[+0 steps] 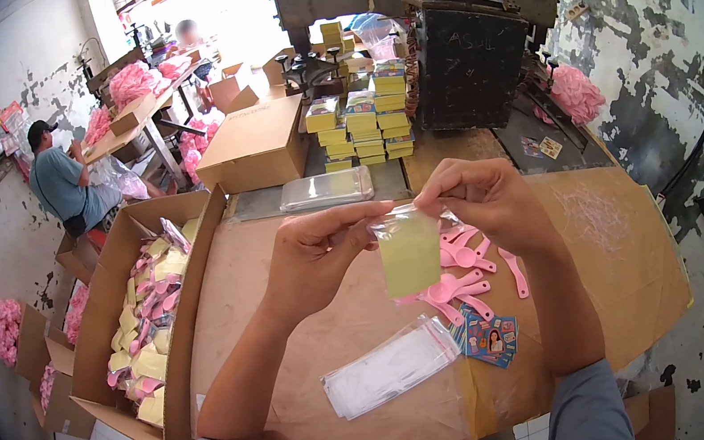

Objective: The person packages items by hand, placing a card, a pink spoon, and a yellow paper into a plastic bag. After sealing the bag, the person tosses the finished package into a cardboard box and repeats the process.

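Above the table, a small clear plastic bag (411,252) with a pale yellow card inside hangs from both my hands. My left hand (316,252) pinches its top edge at the left. The top right corner is pinched by my right hand (484,201). Behind and below the bag lie several pink plastic spoons (460,286), partly hidden by it. A stack of flat clear bags (391,367) rests nearer to me, touching a fanned pile of blue printed cards (490,340).
A long carton (218,230) of filled bags stands at the left. Behind are a closed cardboard box (256,143), stacked yellow-edged cards (357,125), a clear plastic pack (325,189) and a black machine block (465,60). A person (63,180) sits at another table.
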`<action>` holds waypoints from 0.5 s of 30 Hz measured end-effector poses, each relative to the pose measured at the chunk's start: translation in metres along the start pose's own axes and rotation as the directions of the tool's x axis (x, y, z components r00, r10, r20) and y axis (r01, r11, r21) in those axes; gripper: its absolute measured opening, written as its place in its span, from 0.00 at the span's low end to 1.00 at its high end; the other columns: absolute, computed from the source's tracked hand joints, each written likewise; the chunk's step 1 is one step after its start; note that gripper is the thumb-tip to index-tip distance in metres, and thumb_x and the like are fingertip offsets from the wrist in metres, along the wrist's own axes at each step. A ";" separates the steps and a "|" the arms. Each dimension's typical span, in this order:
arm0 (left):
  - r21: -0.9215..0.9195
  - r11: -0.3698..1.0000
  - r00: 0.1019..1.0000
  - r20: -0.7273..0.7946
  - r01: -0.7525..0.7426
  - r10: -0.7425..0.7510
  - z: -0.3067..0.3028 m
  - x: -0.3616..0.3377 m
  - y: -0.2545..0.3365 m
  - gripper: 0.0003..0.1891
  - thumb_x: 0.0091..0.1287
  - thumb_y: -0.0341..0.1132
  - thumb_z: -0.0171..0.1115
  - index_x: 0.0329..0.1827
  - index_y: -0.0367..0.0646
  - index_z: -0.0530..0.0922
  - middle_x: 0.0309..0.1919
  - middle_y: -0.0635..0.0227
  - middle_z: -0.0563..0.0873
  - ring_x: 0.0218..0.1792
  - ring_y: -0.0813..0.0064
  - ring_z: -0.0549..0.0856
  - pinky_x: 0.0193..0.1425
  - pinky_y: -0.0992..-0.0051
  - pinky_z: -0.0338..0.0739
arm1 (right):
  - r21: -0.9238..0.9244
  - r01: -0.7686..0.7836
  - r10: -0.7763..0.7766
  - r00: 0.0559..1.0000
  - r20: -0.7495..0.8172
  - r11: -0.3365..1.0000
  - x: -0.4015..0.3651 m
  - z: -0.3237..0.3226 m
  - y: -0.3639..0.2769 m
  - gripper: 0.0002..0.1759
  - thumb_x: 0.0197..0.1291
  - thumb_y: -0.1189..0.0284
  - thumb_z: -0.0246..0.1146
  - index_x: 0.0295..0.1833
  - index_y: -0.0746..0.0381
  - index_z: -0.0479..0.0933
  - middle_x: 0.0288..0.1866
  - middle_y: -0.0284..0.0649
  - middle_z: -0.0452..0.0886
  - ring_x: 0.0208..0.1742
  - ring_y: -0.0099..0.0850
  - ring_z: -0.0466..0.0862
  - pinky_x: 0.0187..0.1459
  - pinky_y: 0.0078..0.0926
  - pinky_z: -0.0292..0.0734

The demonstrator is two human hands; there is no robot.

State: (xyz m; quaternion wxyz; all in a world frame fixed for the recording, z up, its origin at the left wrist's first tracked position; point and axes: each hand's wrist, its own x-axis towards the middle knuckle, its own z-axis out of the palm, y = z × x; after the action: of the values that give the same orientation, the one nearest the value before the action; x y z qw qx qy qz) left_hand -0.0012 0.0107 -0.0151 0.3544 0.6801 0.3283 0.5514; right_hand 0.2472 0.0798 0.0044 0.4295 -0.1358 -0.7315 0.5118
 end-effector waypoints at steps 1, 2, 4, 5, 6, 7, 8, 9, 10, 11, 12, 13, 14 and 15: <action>0.009 1.000 1.000 0.013 0.001 -0.001 -0.001 0.000 0.003 0.12 0.75 0.19 0.62 0.58 0.32 0.87 0.52 0.58 0.92 0.51 0.74 0.90 0.57 0.75 0.87 | -0.016 -0.005 0.005 1.000 0.012 1.000 0.001 0.000 -0.001 0.08 0.67 0.86 0.66 0.50 0.72 0.86 0.47 0.40 0.88 0.49 0.23 0.88 0.48 0.20 0.84; 0.018 1.000 1.000 0.027 0.002 -0.002 -0.002 0.000 0.004 0.12 0.75 0.18 0.61 0.57 0.31 0.87 0.52 0.58 0.92 0.52 0.74 0.90 0.59 0.76 0.86 | -0.032 -0.010 0.011 1.000 0.023 0.999 0.000 -0.001 -0.004 0.09 0.67 0.87 0.66 0.50 0.72 0.87 0.47 0.40 0.87 0.49 0.23 0.87 0.48 0.20 0.84; 0.022 1.000 0.998 0.057 0.012 -0.013 -0.006 0.001 0.005 0.13 0.74 0.17 0.60 0.57 0.31 0.87 0.53 0.57 0.92 0.54 0.73 0.90 0.61 0.76 0.84 | -0.071 -0.029 0.031 0.999 0.036 0.997 0.000 -0.002 -0.009 0.10 0.66 0.88 0.65 0.50 0.71 0.87 0.48 0.40 0.87 0.47 0.23 0.86 0.48 0.20 0.83; 0.022 1.000 0.997 0.074 0.017 -0.018 -0.007 0.002 0.005 0.13 0.74 0.17 0.60 0.57 0.31 0.87 0.53 0.57 0.92 0.55 0.73 0.89 0.62 0.76 0.83 | -0.094 -0.042 0.045 0.998 0.039 0.995 0.000 -0.002 -0.011 0.11 0.65 0.89 0.64 0.50 0.71 0.88 0.48 0.40 0.86 0.46 0.22 0.86 0.47 0.20 0.83; 0.011 1.000 0.996 0.087 0.029 -0.030 -0.008 0.002 0.005 0.13 0.74 0.17 0.60 0.57 0.31 0.87 0.54 0.56 0.92 0.56 0.72 0.89 0.62 0.75 0.83 | -0.116 -0.055 0.060 0.997 0.040 0.992 -0.001 -0.003 -0.014 0.12 0.64 0.89 0.64 0.50 0.71 0.88 0.48 0.40 0.86 0.46 0.22 0.86 0.47 0.20 0.83; 0.000 0.999 0.994 0.100 0.043 -0.042 -0.008 0.002 0.005 0.13 0.74 0.18 0.60 0.57 0.31 0.87 0.54 0.56 0.92 0.56 0.72 0.89 0.63 0.74 0.83 | -0.127 -0.064 0.070 0.997 0.045 0.990 -0.002 -0.002 -0.017 0.13 0.63 0.89 0.63 0.50 0.71 0.88 0.48 0.40 0.86 0.45 0.22 0.85 0.46 0.20 0.83; -0.010 0.998 0.992 0.112 0.056 -0.055 -0.009 0.002 0.005 0.13 0.74 0.18 0.59 0.57 0.30 0.87 0.54 0.55 0.91 0.57 0.71 0.89 0.63 0.73 0.83 | -0.137 -0.073 0.080 0.996 0.050 0.988 -0.002 -0.002 -0.019 0.13 0.63 0.89 0.63 0.50 0.70 0.88 0.48 0.40 0.86 0.45 0.22 0.85 0.46 0.20 0.82; -0.016 0.998 0.991 0.122 0.056 -0.053 -0.011 0.002 0.004 0.13 0.75 0.20 0.59 0.57 0.30 0.87 0.55 0.55 0.91 0.57 0.71 0.89 0.63 0.72 0.84 | -0.147 -0.080 0.089 0.994 0.056 0.986 -0.002 -0.002 -0.020 0.13 0.63 0.88 0.63 0.50 0.70 0.88 0.49 0.40 0.86 0.45 0.22 0.85 0.46 0.20 0.82; -0.022 0.998 0.990 0.132 0.055 -0.052 -0.013 0.001 0.003 0.12 0.76 0.21 0.60 0.57 0.30 0.87 0.55 0.54 0.91 0.56 0.70 0.89 0.62 0.71 0.84 | -0.164 -0.058 0.070 0.996 0.063 0.985 -0.001 -0.003 -0.019 0.13 0.64 0.87 0.64 0.50 0.70 0.88 0.49 0.40 0.86 0.44 0.22 0.85 0.45 0.20 0.82; -0.029 0.998 0.989 0.142 0.056 -0.051 -0.014 0.001 0.002 0.12 0.76 0.23 0.60 0.57 0.30 0.87 0.55 0.54 0.91 0.56 0.70 0.89 0.62 0.70 0.85 | -0.182 -0.038 0.051 0.996 0.069 0.983 -0.001 -0.004 -0.018 0.12 0.64 0.86 0.64 0.50 0.70 0.89 0.48 0.41 0.87 0.44 0.22 0.85 0.44 0.21 0.82; -0.071 0.995 0.988 0.144 0.067 -0.056 -0.017 0.001 0.001 0.12 0.77 0.24 0.60 0.58 0.30 0.87 0.55 0.53 0.91 0.56 0.70 0.89 0.61 0.70 0.85 | -0.199 -0.016 0.032 0.997 0.076 0.980 -0.002 -0.005 -0.017 0.11 0.65 0.85 0.65 0.50 0.70 0.89 0.48 0.41 0.87 0.44 0.23 0.85 0.44 0.21 0.82; -0.113 0.991 0.987 0.148 0.077 -0.060 -0.019 0.002 0.000 0.13 0.77 0.26 0.60 0.58 0.30 0.87 0.55 0.53 0.91 0.55 0.69 0.90 0.60 0.69 0.86 | -0.176 -0.042 0.055 0.996 0.069 0.983 -0.002 -0.005 -0.019 0.10 0.66 0.84 0.66 0.50 0.70 0.89 0.48 0.41 0.87 0.44 0.23 0.85 0.44 0.22 0.82; -0.156 0.984 0.987 0.151 0.087 -0.063 -0.020 0.003 -0.001 0.13 0.78 0.28 0.61 0.58 0.30 0.87 0.55 0.53 0.91 0.55 0.69 0.90 0.60 0.68 0.86 | -0.153 -0.069 0.080 0.995 0.062 0.986 -0.002 -0.004 -0.022 0.10 0.66 0.83 0.66 0.50 0.70 0.89 0.48 0.41 0.87 0.44 0.23 0.85 0.44 0.22 0.82; -0.162 0.981 0.987 0.138 0.105 -0.083 -0.019 0.003 -0.002 0.13 0.78 0.29 0.61 0.57 0.30 0.87 0.55 0.53 0.91 0.54 0.69 0.90 0.58 0.68 0.87 | -0.128 -0.097 0.105 0.993 0.057 0.987 -0.002 -0.004 -0.023 0.09 0.67 0.82 0.67 0.50 0.70 0.89 0.48 0.41 0.87 0.45 0.24 0.85 0.44 0.22 0.81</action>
State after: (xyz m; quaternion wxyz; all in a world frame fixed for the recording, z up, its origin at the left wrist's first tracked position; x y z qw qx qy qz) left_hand -0.0194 0.0162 -0.0124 0.4571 0.6659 0.2884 0.5143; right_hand 0.2568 0.0706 0.0232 0.3702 -0.1832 -0.7676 0.4900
